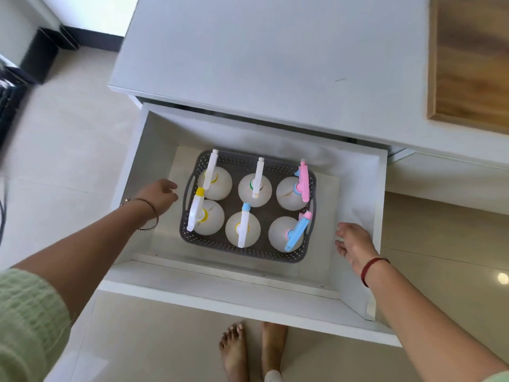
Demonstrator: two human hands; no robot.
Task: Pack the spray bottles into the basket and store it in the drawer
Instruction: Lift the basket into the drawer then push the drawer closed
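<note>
**Basket down in the open drawer, both hands free**

The grey basket (249, 253) sat mid-frame on the drawer (220, 296) floor, six spray bottles (243, 228) upright inside — probably top-heavy, best lifted by its side handles. The left hand (162, 195) and right hand (355, 244) hung loosely open, holding nothing. Room remained at each side wall — the front panel seemed the place to push.
</note>
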